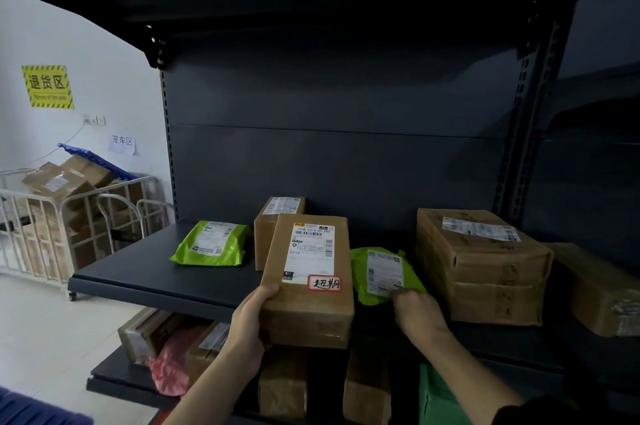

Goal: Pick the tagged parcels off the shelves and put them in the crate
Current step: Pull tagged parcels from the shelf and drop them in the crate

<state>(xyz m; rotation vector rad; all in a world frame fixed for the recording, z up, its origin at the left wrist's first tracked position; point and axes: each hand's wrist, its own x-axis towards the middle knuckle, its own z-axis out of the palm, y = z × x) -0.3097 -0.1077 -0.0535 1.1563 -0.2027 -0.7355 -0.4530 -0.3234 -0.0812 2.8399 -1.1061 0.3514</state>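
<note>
Tagged parcel point(311, 307), red-bordered tag point(324, 283) on its top face, clasped by the left hand point(247, 331): thumb over the near left edge, fingers curled beneath, near end out past the shelf point(138, 272) lip. Just right of that grip, right hand point(417, 312), fingertips on a green mailer point(377, 272); pinch or mere touch not discernible. Behind the grip, a small box point(268, 230); beyond the right hand, a large box point(481, 265).

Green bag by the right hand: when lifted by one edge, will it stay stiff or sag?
It will probably sag: the green bag looks like wrinkled, soft plastic. It seems light, being thin beside the large box. Its glossy surface may slip.
</note>
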